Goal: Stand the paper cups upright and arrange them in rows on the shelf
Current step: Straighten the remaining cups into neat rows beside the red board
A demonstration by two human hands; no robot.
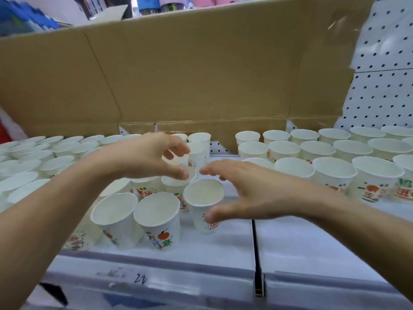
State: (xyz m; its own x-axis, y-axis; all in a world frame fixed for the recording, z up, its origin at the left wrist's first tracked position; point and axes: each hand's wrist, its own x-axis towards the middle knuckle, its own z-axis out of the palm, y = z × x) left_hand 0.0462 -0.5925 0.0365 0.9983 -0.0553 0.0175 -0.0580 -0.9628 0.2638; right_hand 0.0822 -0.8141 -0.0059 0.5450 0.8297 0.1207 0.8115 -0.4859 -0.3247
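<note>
White shelf [312, 238] runs along the near edge. Nearest on it, left of centre, stands a loose cluster of paper cups [157, 218], mouths up but crowded and out of line. Just behind them one cup [203, 195] sits between the two hands. The right hand [250, 191] spreads over it, fingers straight and apart, thumb low beside the cup wall; whether it touches I cannot tell. The left hand [145, 157] hovers above cups farther back, fingers loosely curved, gripping nothing. Such cups look very light, thin-walled and easily crushed or tipped, so a gentle hold around the wall below the stiffer rolled rim seems best. Farther off, neat rows [333, 171] fill both sides, with a cardboard sheet [201, 74] behind.
</note>
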